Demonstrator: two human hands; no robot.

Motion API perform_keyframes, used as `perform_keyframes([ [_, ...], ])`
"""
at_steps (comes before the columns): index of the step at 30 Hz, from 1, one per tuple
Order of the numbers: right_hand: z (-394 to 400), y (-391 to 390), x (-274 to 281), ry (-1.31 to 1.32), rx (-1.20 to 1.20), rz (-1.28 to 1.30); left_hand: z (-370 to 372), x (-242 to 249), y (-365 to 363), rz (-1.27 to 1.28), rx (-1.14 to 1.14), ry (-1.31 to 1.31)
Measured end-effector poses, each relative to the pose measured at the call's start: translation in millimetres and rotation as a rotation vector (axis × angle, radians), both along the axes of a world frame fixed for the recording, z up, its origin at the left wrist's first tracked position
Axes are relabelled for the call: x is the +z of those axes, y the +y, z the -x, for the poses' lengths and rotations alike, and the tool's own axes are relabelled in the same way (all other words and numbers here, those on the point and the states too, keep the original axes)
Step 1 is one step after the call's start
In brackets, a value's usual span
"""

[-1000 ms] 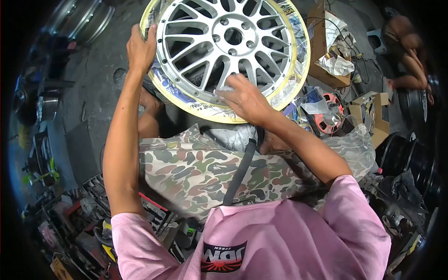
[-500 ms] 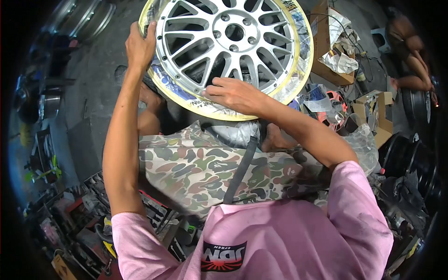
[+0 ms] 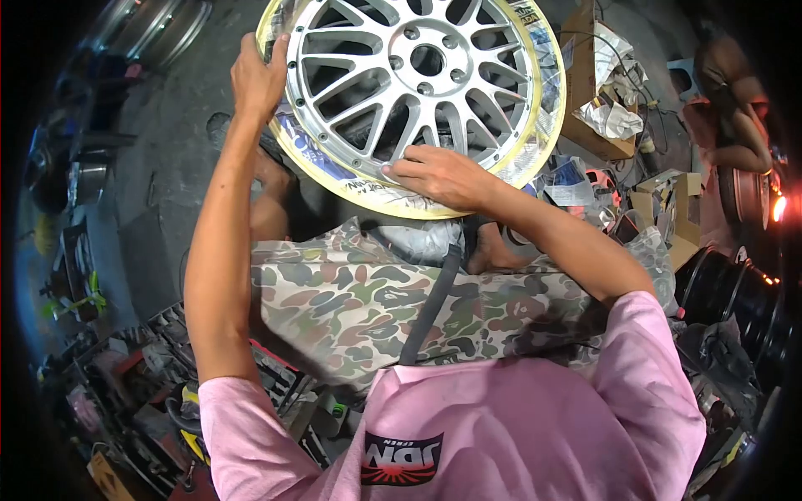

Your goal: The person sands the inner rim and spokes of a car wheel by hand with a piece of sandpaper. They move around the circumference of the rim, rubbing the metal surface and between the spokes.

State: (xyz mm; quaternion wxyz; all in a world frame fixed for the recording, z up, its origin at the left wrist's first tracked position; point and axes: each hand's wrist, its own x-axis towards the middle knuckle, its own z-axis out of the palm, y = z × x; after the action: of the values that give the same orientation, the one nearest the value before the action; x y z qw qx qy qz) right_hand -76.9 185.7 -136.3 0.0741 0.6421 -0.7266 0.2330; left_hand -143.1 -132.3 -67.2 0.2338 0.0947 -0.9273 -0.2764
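A silver multi-spoke wheel rim (image 3: 378, 127) stands tilted in front of my knees. Its outer lip is covered with printed paper (image 3: 305, 150) and yellow masking tape (image 3: 547, 125). On the left side, my left hand (image 3: 259, 79) grips the taped edge between thumb and fingers. My right hand (image 3: 447, 177) lies over the lower lip with its fingers bent and pressed together. Those fingertips touch the border between bare metal and masking; whatever they may pinch is too small to make out.
To the right are a cardboard box (image 3: 581, 92) with crumpled paper and a smaller open box (image 3: 687, 196). Another person (image 3: 739, 100) crouches at the far right beside a bright orange glow (image 3: 779, 209). Tools (image 3: 288, 380) lie lower left, and dark wheels (image 3: 727, 280) sit right.
The wheel rim has shifted slightly right in view, along with my left hand. My right hand has moved right along the lower lip. The orange glow at the far right has grown much brighter.
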Motion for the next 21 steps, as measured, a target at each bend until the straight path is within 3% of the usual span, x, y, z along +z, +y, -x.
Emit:
perform_keyframes([
  [7,0,-34,1,-0.022,-0.101,0.043,-3,7,7,-0.011,0.011,-0.014],
  [13,-2,59,-10,-0.195,-0.072,-0.055,-2,5,4,-0.015,-0.001,-0.04],
  [15,6,81,1,-0.221,-0.205,-0.274,-2,2,2,-0.027,0.005,-0.03],
  [19,6,106,20,-0.316,-0.433,-0.217,0,-1,-2,-0.013,0.038,-0.068],
  [21,0,101,11,-0.327,-0.417,-0.174,1,-2,-3,-0.009,0.032,-0.065],
])
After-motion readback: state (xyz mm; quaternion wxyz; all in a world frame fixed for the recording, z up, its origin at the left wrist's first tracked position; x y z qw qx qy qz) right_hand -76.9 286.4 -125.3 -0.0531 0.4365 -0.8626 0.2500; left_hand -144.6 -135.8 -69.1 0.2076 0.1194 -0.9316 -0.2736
